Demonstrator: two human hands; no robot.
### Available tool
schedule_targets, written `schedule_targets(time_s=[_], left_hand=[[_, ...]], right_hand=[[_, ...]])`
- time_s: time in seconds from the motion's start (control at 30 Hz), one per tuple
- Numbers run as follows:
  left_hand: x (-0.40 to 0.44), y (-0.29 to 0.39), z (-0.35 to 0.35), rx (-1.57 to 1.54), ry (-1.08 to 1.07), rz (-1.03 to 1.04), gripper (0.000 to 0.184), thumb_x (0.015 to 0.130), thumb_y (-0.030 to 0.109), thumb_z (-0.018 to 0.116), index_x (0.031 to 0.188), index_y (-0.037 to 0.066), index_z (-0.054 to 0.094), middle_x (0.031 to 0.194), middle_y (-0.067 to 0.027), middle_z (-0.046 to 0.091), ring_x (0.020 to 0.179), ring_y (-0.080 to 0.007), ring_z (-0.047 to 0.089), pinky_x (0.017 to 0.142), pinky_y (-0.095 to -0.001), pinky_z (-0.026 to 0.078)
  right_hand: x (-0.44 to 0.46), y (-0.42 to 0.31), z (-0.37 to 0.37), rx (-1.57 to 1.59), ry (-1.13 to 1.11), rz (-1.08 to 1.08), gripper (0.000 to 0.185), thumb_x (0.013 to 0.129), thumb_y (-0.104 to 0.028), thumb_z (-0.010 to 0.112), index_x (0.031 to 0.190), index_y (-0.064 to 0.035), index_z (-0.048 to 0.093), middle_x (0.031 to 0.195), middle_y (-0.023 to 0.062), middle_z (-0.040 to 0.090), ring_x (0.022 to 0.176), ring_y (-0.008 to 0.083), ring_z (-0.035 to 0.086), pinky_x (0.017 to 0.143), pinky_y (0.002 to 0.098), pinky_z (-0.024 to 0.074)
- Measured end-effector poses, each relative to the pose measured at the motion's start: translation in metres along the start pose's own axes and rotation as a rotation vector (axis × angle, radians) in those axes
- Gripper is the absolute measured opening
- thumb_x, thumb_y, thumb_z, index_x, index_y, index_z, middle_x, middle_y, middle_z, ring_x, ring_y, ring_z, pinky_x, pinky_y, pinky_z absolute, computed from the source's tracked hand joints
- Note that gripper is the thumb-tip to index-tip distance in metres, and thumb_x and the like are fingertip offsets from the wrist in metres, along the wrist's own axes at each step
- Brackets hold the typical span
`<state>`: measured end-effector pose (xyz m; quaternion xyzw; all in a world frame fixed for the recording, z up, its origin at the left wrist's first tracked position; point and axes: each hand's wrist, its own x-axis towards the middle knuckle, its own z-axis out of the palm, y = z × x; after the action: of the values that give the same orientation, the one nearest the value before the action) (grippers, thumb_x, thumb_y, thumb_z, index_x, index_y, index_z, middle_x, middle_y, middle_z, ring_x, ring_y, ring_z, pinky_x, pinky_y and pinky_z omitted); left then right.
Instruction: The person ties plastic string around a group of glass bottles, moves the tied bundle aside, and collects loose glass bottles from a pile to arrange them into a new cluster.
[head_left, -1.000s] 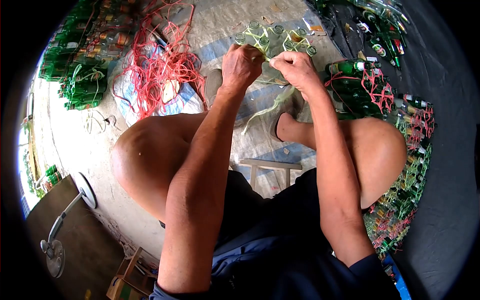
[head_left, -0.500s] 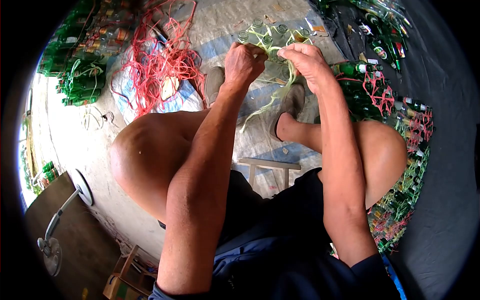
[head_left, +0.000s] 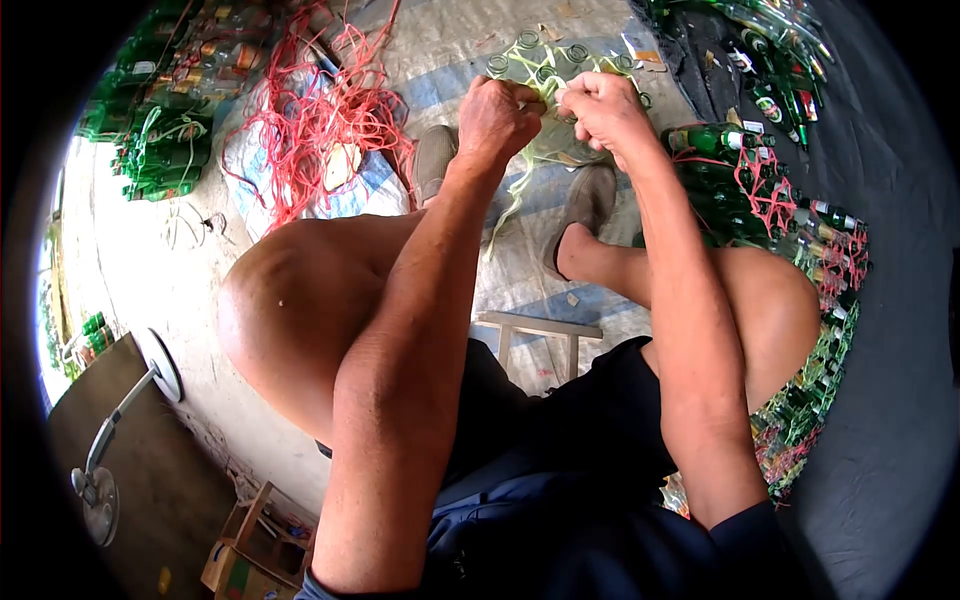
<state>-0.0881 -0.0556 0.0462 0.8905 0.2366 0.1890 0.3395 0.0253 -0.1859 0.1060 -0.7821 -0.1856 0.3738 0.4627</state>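
Note:
Between my feet stands a cluster of clear glass bottles (head_left: 577,54), seen from above, with their round mouths upward. Pale yellow-green plastic twine (head_left: 516,190) is laced around the necks, and a loose tail hangs down toward me. My left hand (head_left: 497,118), at the near left of the bottles, is closed with its fingertips pinching the twine. Close beside it on the right, my right hand (head_left: 606,112) is also closed, thumb and forefinger pinched on the twine. The fingers hide part of the lacing and the nearer bottles.
A tangle of red twine (head_left: 330,130) lies on a sheet at the left. Green bottles (head_left: 165,150) stand in bundles at far left; more tied bottles (head_left: 715,185) line the right side by a black sheet (head_left: 890,330). A wooden stool (head_left: 540,326) is below me; a pedestal fan (head_left: 115,440) is lower left.
My hands have drawn slightly closer together over the bottles, and my right hand's fingers are more curled. The twine's loose tail hangs a little differently.

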Motion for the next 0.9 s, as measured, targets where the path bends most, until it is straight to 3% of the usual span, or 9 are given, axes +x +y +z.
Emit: schedule_targets(time_s=[0.07,0.1,0.2,0.3,0.4,0.7,0.9], left_hand=[[0.001,-0.002,0.001,-0.02,-0.011,-0.013,0.019,0.078,0.024,0.076,0.091,0.011,0.083,0.092,-0.0145,0.077,0.086,-0.0341,0.071,0.084,-0.0412,0.056],[0.002,-0.001,0.0,-0.03,-0.016,-0.02,0.019,0.078,0.024,0.076,0.09,0.01,0.083,0.09,-0.0155,0.077,0.084,-0.0343,0.072,0.082,-0.0413,0.057],[0.003,0.002,-0.002,-0.037,-0.033,-0.071,0.02,0.078,0.024,0.076,0.091,0.01,0.083,0.086,-0.0177,0.076,0.078,-0.0347,0.074,0.077,-0.0413,0.058],[0.003,0.001,-0.002,-0.053,-0.029,-0.072,0.021,0.077,0.024,0.077,0.092,0.009,0.083,0.086,-0.0186,0.076,0.077,-0.0348,0.074,0.075,-0.0405,0.058],[0.003,0.0,0.001,-0.123,-0.037,-0.126,0.021,0.071,0.018,0.07,0.087,0.018,0.084,0.086,-0.0133,0.076,0.093,-0.0366,0.065,0.086,-0.0436,0.056],[0.005,-0.002,0.001,-0.124,-0.058,-0.141,0.02,0.072,0.016,0.071,0.086,0.019,0.085,0.086,-0.0132,0.076,0.092,-0.0362,0.066,0.086,-0.0436,0.056],[0.007,0.0,-0.001,-0.08,-0.079,-0.113,0.019,0.074,0.017,0.069,0.085,0.018,0.084,0.085,-0.0144,0.075,0.091,-0.0374,0.065,0.086,-0.0442,0.056]], right_hand=[[0.011,0.006,-0.001,-0.113,0.058,-0.077,0.017,0.094,-0.02,0.07,0.092,-0.003,0.07,0.072,0.0003,0.064,0.052,0.0061,0.051,0.039,0.0244,0.0322],[0.011,0.002,-0.004,-0.169,0.053,-0.074,0.019,0.092,-0.019,0.071,0.093,-0.0005,0.072,0.071,0.004,0.068,0.058,0.0096,0.06,0.047,0.0278,0.0417],[0.028,0.021,0.004,-0.412,0.244,-0.445,0.016,0.084,-0.02,0.072,0.093,-0.0094,0.078,0.08,0.0138,0.075,0.074,0.0312,0.074,0.066,0.0395,0.0566],[0.028,0.013,0.005,-0.637,0.264,-0.316,0.016,0.084,-0.019,0.069,0.096,-0.0142,0.079,0.092,0.0173,0.075,0.088,0.0407,0.073,0.076,0.0454,0.058],[0.031,0.014,0.004,-0.741,0.247,-0.346,0.018,0.083,-0.017,0.067,0.096,-0.016,0.08,0.096,0.0187,0.075,0.092,0.0414,0.073,0.079,0.0475,0.0586],[0.042,-0.007,0.014,-0.896,0.173,-0.041,0.022,0.083,-0.019,0.071,0.102,-0.0101,0.079,0.113,0.0212,0.074,0.108,0.0397,0.072,0.092,0.0459,0.0582],[0.046,-0.007,0.017,-0.885,0.17,0.016,0.027,0.082,-0.02,0.072,0.104,-0.0062,0.078,0.114,0.0224,0.074,0.111,0.0386,0.071,0.094,0.0462,0.0574]])
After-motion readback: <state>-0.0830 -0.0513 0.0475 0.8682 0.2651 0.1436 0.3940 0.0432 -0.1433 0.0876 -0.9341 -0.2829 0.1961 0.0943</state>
